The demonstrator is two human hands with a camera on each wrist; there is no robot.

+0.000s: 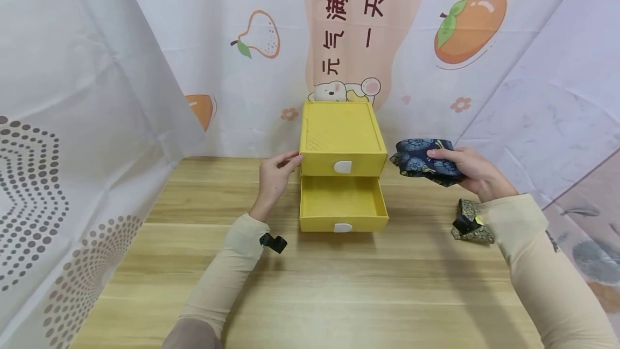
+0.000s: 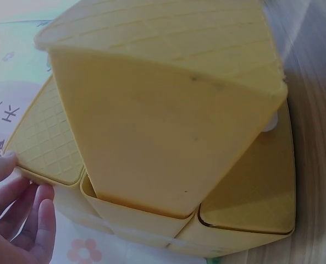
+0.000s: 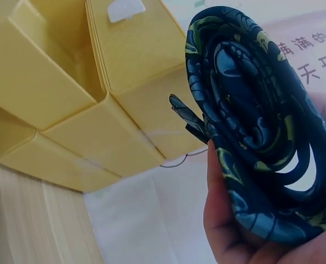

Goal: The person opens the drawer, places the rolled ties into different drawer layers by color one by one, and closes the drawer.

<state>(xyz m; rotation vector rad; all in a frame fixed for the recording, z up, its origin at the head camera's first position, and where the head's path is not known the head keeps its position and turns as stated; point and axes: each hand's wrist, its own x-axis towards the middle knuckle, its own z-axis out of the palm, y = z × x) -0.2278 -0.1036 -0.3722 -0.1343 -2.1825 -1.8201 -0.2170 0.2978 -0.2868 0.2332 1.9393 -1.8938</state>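
A yellow two-drawer box (image 1: 342, 133) stands at the back of the wooden table (image 1: 339, 284). Its lower drawer (image 1: 343, 206) is pulled out and shows nothing inside; the upper drawer is closed. My left hand (image 1: 276, 172) rests its fingertips against the box's left side, fingers relaxed; the left wrist view shows the fingers (image 2: 25, 214) beside the yellow box (image 2: 168, 126). My right hand (image 1: 467, 168) grips a rolled dark blue patterned tie (image 1: 423, 159) in the air, just right of the box. In the right wrist view the tie roll (image 3: 261, 121) fills the frame beside the yellow box (image 3: 86, 88).
A second rolled patterned cloth, brownish (image 1: 472, 222), lies on the table under my right forearm. Printed fabric backdrops (image 1: 368, 36) close off the back and both sides. Bare table top stretches in front of the box.
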